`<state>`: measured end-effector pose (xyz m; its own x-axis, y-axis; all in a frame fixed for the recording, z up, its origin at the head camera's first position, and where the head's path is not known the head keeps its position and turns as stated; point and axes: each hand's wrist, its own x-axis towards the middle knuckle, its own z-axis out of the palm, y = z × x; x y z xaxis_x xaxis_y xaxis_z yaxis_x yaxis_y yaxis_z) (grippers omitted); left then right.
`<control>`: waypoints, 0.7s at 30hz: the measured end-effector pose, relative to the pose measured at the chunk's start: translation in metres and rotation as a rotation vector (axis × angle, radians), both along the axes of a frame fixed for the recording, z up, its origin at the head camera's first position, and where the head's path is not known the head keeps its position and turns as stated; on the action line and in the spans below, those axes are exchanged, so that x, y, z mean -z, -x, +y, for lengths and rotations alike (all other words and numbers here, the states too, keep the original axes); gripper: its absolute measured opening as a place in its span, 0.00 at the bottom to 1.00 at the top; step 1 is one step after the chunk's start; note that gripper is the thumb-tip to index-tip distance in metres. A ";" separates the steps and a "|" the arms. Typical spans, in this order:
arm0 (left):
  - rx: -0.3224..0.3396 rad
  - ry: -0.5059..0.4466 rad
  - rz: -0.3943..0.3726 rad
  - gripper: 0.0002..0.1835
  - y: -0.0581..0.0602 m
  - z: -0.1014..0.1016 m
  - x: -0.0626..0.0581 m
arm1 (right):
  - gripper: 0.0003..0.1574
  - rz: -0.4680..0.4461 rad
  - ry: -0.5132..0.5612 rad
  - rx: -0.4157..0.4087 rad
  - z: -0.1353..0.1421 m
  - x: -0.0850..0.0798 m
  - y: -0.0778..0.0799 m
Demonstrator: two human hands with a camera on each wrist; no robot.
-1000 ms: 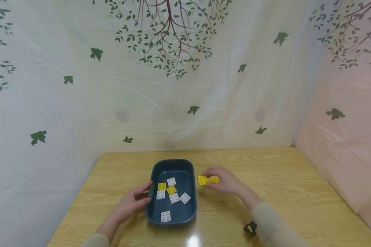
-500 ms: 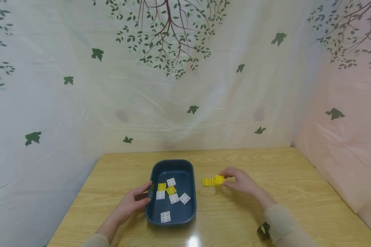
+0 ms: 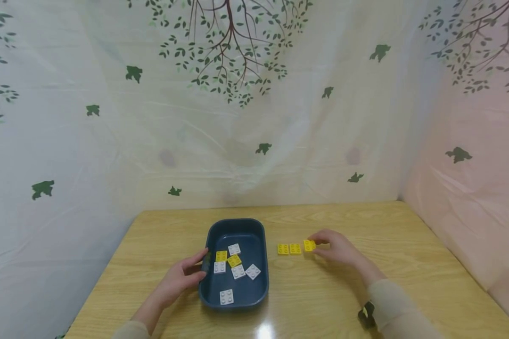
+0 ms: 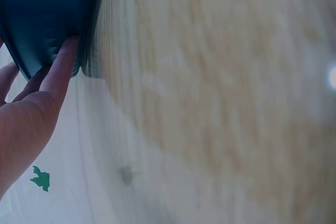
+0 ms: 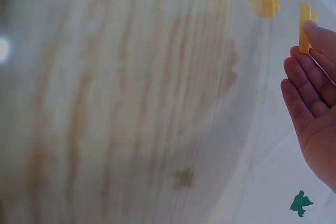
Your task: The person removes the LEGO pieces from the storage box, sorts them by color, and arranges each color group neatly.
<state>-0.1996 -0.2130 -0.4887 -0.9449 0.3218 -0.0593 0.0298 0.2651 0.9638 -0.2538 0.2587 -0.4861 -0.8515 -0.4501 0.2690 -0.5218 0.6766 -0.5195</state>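
My right hand (image 3: pixel 337 247) pinches a yellow toy building brick (image 3: pixel 308 246) between thumb and fingers, just right of two yellow bricks (image 3: pixel 289 249) that lie side by side on the table. In the right wrist view the pinched brick (image 5: pixel 304 30) stands on edge between thumb and fingertips, with a gap from the row. At the left wall of a dark blue tray (image 3: pixel 233 306), my left hand (image 3: pixel 178 280) holds the side with thumb and fingers spread along it. Inside the tray lie several white bricks (image 3: pixel 226 297) and two yellow bricks (image 3: pixel 234 260).
The wooden table (image 3: pixel 343 216) runs back to a pale curtain (image 3: pixel 195 141) printed with branches and leaves. A small black object (image 3: pixel 366 314) is by the right sleeve (image 3: pixel 396 306). Light glares off the table's front.
My right hand has moved right. The yellow bricks bunched at it a second ago now show as two on the table and one in the fingers. My left hand stays at the tray.
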 end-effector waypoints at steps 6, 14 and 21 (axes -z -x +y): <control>-0.004 0.005 -0.006 0.35 0.001 -0.001 0.000 | 0.17 -0.052 -0.001 0.013 -0.001 0.004 0.004; -0.008 0.007 -0.013 0.35 0.002 -0.001 0.000 | 0.15 -0.145 0.018 0.037 -0.005 0.006 0.008; -0.009 0.005 -0.019 0.35 0.002 -0.001 -0.001 | 0.16 -0.153 0.011 0.040 -0.005 0.007 0.010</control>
